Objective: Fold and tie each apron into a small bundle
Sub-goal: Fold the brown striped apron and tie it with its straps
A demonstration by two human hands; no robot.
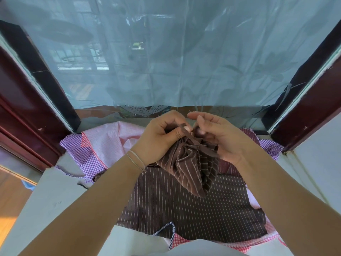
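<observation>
brown striped bundle [191, 163] is held up in the air, just above the flat brown striped apron [184, 215] that is spread on the ledge [55, 200] — lifted, it seems, so the strap can be passed round it without dragging on the cloth below.

left hand [162, 133]: fingers curled, thumb and forefinger pinched on the dark strap [184, 126] at the top of the bundle. the rest of the hand is closed against the bundle's upper left side, apparently to keep the folds from springing open.

right hand [217, 133]: curled in at the top of the bundle, fingertips met with the left hand's at the strap; a strap end appears to be pinched there, though the exact hold is partly hidden by the fingers. the palm is cupped against the bundle's upper right side.

judged step: knot being tied or drawn tight at the bundle's top — folding of this apron looks done, tying not yet finished.

beneath the flat brown striped apron more aprons are layered: pink checked apron [110, 139] to its far left, purple checked apron [83, 154] further left at the ledge edge, red checked cloth [179, 239] showing at its near edge. a striped cord [171, 230] is looped over that near edge.

beyond the bundle, a plastic sheet [166, 61] is hung across the window.
</observation>
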